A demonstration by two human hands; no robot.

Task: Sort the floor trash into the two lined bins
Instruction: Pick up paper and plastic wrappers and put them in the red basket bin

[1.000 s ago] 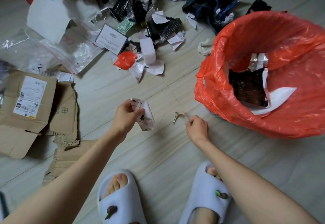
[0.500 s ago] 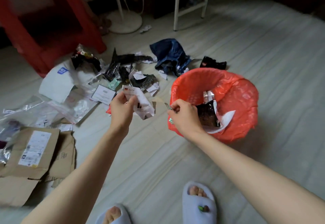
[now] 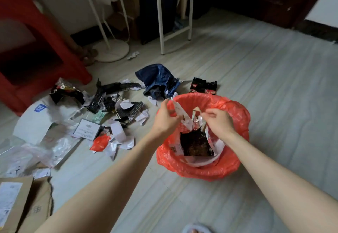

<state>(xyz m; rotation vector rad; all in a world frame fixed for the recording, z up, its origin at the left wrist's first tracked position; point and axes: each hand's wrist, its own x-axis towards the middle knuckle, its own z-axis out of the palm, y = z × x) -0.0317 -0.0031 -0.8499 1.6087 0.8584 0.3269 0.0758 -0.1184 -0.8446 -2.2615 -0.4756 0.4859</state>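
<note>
Right hand [image 3: 218, 121] contents blurred

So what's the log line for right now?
left hand: holds white wrapper | right hand: pinches small scrap | both over red-lined bin

bin liner [image 3: 236, 161] red | wrapper inside [image 3: 196, 144] black (glossy) | crumpled bag [image 3: 157, 79] navy | stool [image 3: 42, 37] red

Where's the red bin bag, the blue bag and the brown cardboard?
red bin bag [image 3: 237, 115]: head view, right rim.
blue bag [image 3: 157, 75]: head view, crumpled top.
brown cardboard [image 3: 38, 207]: head view, flat flap.
</note>
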